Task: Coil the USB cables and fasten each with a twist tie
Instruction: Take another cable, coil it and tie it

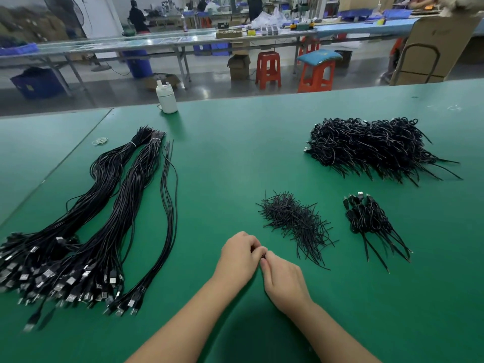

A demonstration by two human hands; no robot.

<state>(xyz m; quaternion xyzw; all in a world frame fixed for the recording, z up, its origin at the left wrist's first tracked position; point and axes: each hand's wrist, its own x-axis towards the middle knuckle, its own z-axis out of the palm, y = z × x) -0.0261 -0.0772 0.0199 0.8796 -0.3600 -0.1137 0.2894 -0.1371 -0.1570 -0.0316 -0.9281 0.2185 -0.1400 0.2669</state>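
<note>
Your two forearms come into view from the bottom edge, and both are bare from there to the wrist: no sleeve or cuff shows on either. Your left hand (239, 254) wears no glove, ring, watch or band, and neither does your right hand (284, 280). The fingernails that show on your right hand look short and unpainted. Nothing of your clothing or the rest of your body shows.

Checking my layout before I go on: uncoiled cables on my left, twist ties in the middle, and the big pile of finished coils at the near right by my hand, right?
Not quite. In the head view the big pile of finished coils lies at the far right; the small batch is the near one. The uncoiled cables and twist ties are as stated.
</note>
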